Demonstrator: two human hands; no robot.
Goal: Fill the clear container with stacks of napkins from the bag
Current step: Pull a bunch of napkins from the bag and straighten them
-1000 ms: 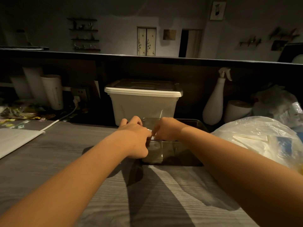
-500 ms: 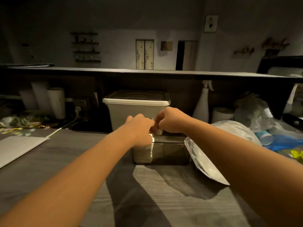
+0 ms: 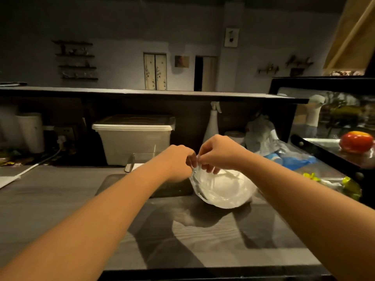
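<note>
Both hands have left the clear container (image 3: 143, 157) and shifted right. Left hand (image 3: 178, 161) and right hand (image 3: 219, 153) now pinch the bag (image 3: 223, 190) top; the bag rests on the bench (image 3: 60, 199) beside the container.

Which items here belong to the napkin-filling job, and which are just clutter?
In the job:
- clear container
- plastic bag of napkins
- left hand and right hand, both pinching the bag's mouth

Lying about:
- white lidded bin
- spray bottle
- blue plastic bag
- red-orange round thing
</note>
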